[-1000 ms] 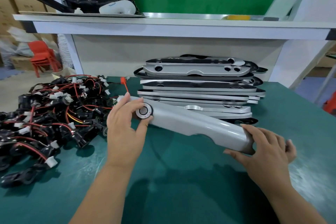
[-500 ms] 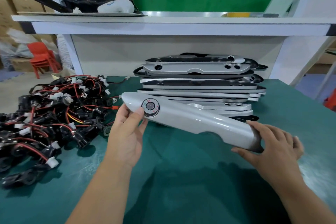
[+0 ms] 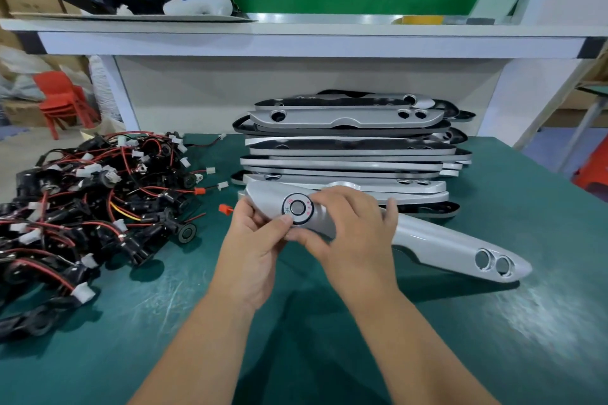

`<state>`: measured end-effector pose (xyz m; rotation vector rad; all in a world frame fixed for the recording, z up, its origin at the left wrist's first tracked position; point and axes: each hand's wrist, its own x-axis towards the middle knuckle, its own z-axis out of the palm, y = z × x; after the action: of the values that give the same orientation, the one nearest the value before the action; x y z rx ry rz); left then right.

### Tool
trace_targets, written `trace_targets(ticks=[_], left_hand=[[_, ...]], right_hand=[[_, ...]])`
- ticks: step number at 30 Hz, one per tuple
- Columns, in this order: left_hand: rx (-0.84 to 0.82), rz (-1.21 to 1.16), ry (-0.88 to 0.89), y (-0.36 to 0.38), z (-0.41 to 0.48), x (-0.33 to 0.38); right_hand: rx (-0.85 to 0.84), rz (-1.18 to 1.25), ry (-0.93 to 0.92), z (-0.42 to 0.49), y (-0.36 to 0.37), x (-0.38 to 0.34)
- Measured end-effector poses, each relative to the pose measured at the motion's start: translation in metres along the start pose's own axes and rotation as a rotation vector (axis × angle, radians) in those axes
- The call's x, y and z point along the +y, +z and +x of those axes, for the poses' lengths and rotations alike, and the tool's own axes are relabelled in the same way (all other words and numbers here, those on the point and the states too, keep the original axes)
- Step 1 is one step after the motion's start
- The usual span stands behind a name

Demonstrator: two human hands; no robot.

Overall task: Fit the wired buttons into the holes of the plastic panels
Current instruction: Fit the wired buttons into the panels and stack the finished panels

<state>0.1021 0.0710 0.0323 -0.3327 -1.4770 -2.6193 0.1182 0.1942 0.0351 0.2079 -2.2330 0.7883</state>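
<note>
One round black ON/OFF button (image 3: 297,208) sits in the left hole of the long grey plastic panel (image 3: 437,240) held low over the green tabletop (image 3: 493,339) — left hand (image 3: 253,240) pinching that end, right hand (image 3: 352,227) gripping beside it — two right-end holes (image 3: 492,261) gape empty, and the stacked grey panels (image 3: 345,145) wait behind.

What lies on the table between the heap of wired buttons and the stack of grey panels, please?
In the head view, mostly bare green table, with a few stray wire ends trailing from the heap: white plugs and a red connector.
</note>
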Motion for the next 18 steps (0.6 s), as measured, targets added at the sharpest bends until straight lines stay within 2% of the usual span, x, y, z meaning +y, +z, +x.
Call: trace_targets(ticks=[4,10,14,18], left_hand=[[0.013,0.002,-0.013,-0.001,0.001,0.004],[0.068,0.070,-0.072,-0.003,0.002,0.007],[0.048,0.131,-0.041,-0.005,0.003,0.006],[0.064,0.188,-0.037,-0.007,0.005,0.007]], right_hand=[[-0.015,0.063,-0.012,0.010,0.002,-0.002],[-0.254,0.045,-0.120,0.027,-0.011,0.004],[-0.324,0.047,-0.215,0.033,-0.015,0.005],[-0.365,0.109,-0.210,0.031,-0.016,0.007]])
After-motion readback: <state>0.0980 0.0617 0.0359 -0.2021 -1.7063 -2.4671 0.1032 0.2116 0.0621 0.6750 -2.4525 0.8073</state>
